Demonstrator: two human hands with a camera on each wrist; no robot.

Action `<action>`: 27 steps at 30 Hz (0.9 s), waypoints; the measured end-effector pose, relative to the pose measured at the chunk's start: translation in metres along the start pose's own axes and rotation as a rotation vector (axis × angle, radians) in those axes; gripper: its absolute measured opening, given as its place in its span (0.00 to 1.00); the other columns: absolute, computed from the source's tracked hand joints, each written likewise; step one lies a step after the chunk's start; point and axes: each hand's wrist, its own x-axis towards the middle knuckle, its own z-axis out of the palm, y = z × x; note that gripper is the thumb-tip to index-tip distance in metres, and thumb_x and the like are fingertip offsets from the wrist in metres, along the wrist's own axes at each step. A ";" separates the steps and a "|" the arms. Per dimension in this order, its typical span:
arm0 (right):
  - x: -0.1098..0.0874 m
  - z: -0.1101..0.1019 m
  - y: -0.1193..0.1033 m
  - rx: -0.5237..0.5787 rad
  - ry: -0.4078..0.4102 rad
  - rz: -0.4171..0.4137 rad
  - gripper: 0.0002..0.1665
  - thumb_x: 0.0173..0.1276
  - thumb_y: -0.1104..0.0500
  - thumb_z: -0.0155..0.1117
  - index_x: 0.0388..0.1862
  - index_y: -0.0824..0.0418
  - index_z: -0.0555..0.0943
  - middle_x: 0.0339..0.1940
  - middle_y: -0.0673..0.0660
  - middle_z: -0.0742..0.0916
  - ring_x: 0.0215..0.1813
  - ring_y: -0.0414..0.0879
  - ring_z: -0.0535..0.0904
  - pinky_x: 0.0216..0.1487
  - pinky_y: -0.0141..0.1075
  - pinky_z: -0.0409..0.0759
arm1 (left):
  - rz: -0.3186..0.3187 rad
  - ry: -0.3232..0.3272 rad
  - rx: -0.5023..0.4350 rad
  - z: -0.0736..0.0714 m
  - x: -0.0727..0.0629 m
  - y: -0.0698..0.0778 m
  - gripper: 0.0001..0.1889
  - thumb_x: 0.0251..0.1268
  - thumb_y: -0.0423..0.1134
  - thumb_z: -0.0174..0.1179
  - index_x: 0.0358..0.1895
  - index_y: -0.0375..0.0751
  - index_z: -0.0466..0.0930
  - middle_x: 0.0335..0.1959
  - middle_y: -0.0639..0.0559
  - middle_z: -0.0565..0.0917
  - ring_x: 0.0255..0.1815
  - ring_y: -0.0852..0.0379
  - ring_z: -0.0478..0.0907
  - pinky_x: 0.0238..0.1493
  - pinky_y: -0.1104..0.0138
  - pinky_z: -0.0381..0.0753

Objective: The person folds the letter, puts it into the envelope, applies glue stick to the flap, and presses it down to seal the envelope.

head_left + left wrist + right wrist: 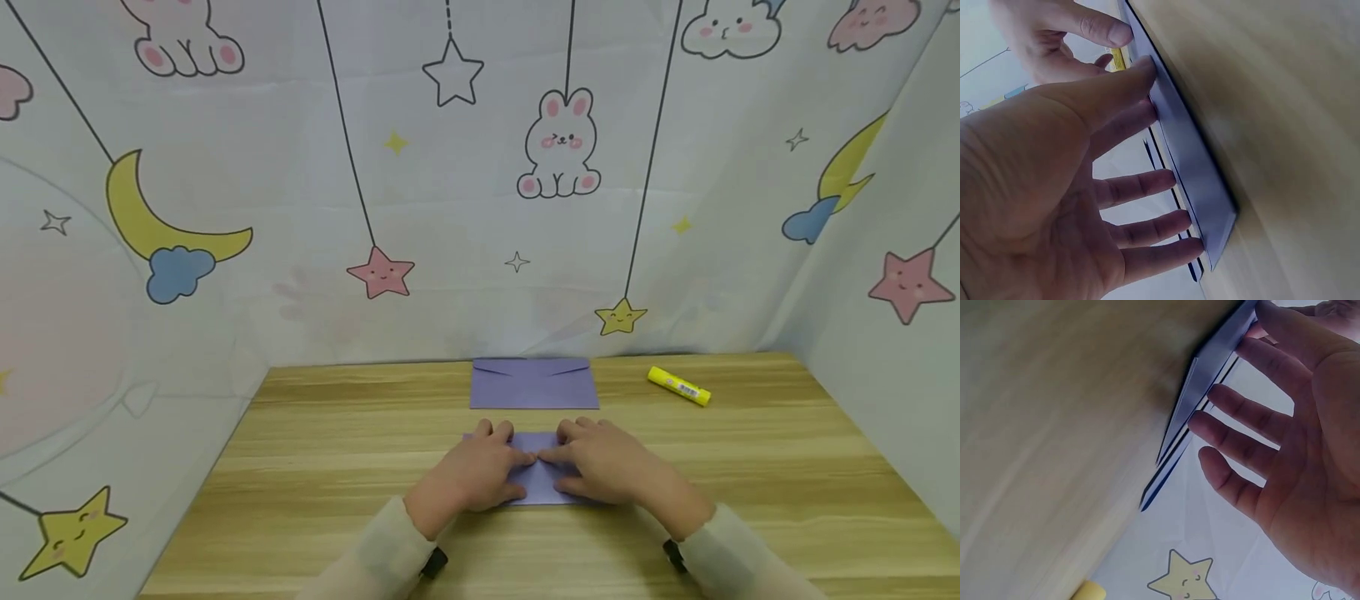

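A flat purple paper piece, perhaps an envelope (542, 492), lies on the table before me. My left hand (480, 471) rests on its left part, fingertips touching the surface. On the right part, my right hand (606, 461) presses with spread fingers. The two index fingertips almost meet near the middle. In the left wrist view, the fingers of the left hand (1066, 181) reach straight to the purple paper (1194, 156). The right wrist view shows the right hand (1310, 431) with extended fingers and thumb at the paper (1213, 362). Neither hand grips anything.
A second purple envelope (533, 390) with slanted flap edges lies behind, near the table's back edge. To its right is a yellow glue stick (678, 386). A white curtain (465, 208) printed with stars, moons and rabbits surrounds the wooden table (337, 467).
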 end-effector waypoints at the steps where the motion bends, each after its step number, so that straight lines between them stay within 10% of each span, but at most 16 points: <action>1: 0.000 0.000 -0.001 -0.005 0.000 0.005 0.27 0.72 0.42 0.74 0.68 0.42 0.86 0.51 0.50 0.82 0.50 0.46 0.77 0.44 0.48 0.79 | -0.001 0.002 0.000 -0.001 -0.001 0.000 0.25 0.68 0.58 0.72 0.68 0.66 0.85 0.57 0.49 0.76 0.50 0.49 0.70 0.43 0.57 0.83; 20: -0.016 -0.001 0.009 0.047 -0.004 0.156 0.44 0.60 0.32 0.79 0.68 0.56 0.85 0.53 0.54 0.83 0.57 0.51 0.78 0.53 0.54 0.78 | -0.126 -0.018 0.002 -0.001 -0.022 -0.019 0.43 0.58 0.69 0.74 0.68 0.42 0.82 0.61 0.43 0.76 0.59 0.46 0.72 0.55 0.58 0.84; 27: -0.023 0.000 0.015 0.189 -0.014 0.199 0.47 0.57 0.36 0.84 0.67 0.64 0.84 0.55 0.57 0.82 0.55 0.51 0.78 0.58 0.52 0.80 | -0.159 0.003 -0.171 -0.001 -0.033 -0.030 0.41 0.52 0.61 0.82 0.63 0.36 0.84 0.55 0.42 0.76 0.53 0.47 0.71 0.56 0.57 0.81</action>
